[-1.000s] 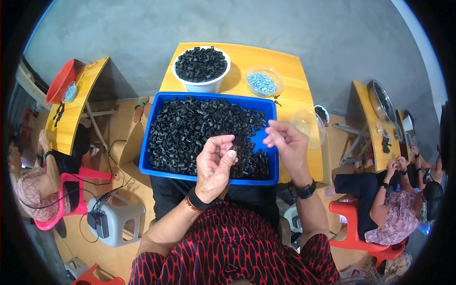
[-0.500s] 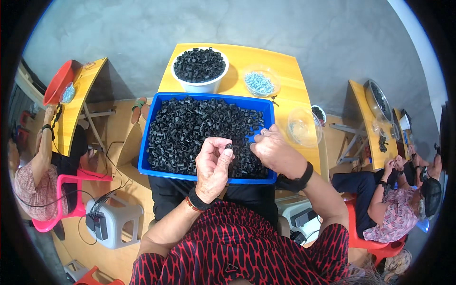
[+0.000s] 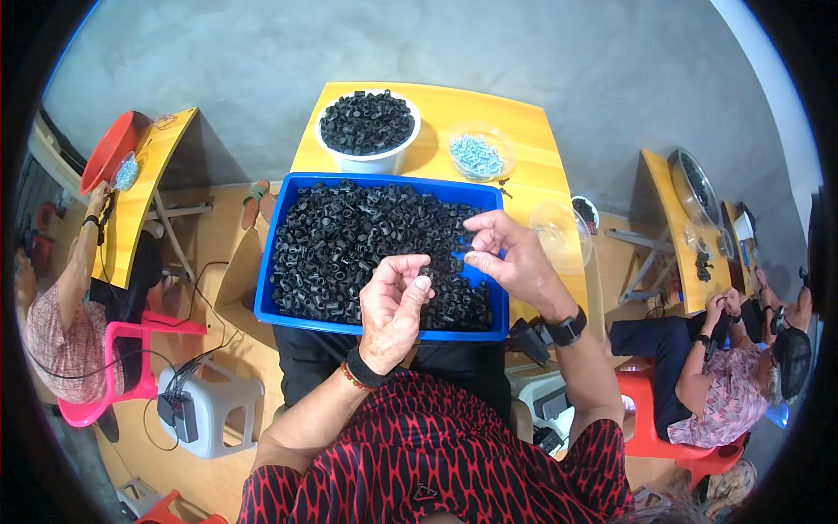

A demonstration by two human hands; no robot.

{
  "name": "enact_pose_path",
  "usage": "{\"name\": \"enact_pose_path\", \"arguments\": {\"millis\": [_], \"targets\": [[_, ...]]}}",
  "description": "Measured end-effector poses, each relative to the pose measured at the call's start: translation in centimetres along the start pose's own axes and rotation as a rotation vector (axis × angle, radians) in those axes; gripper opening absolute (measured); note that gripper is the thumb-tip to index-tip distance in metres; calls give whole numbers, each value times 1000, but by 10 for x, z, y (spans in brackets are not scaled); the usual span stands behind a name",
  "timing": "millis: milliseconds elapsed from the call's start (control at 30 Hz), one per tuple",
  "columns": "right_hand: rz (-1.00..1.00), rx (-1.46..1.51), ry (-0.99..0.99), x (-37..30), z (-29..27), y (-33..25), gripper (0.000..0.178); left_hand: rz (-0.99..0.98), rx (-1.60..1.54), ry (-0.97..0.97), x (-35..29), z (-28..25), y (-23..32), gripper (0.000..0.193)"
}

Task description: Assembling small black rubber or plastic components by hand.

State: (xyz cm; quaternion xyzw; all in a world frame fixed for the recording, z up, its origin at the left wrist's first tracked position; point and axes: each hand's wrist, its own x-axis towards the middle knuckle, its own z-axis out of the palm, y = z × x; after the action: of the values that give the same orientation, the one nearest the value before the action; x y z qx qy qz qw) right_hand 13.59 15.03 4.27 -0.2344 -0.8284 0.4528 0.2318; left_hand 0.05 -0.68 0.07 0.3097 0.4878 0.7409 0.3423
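Observation:
A blue tray (image 3: pixel 384 183) heaped with several small black ring-shaped parts (image 3: pixel 349 244) rests in front of me, partly on a yellow table (image 3: pixel 489 122). My left hand (image 3: pixel 394 306) is raised over the tray's near edge and pinches one small black part (image 3: pixel 424 279) between thumb and fingers. My right hand (image 3: pixel 511 258) hovers over the tray's right side with its fingers pinched together; what it pinches is too small to tell. Both hands are close together.
A white bowl (image 3: pixel 367 162) full of black parts and a clear dish of light blue small parts (image 3: pixel 477 157) stand behind the tray. An empty clear dish (image 3: pixel 563 236) sits at the right. Other people work at yellow tables left (image 3: pixel 140 192) and right (image 3: pixel 672 227).
My right hand has drawn in from the tray's right side toward my left hand. My left hand has dropped slightly and now shows a black part at its fingertips.

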Motion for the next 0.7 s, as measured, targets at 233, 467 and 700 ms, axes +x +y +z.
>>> {"name": "enact_pose_path", "arguments": {"millis": [233, 467, 700], "targets": [[53, 565, 90, -9, 29, 0, 14, -35, -53, -58, -1, -2, -5, 20], [-146, 300, 155, -16, 39, -7, 13, -35, -43, -57, 0, -1, -2, 18], [14, 389, 141, -22, 46, -2, 13, -19, -2, -52, 1, 0, -3, 18]]}}
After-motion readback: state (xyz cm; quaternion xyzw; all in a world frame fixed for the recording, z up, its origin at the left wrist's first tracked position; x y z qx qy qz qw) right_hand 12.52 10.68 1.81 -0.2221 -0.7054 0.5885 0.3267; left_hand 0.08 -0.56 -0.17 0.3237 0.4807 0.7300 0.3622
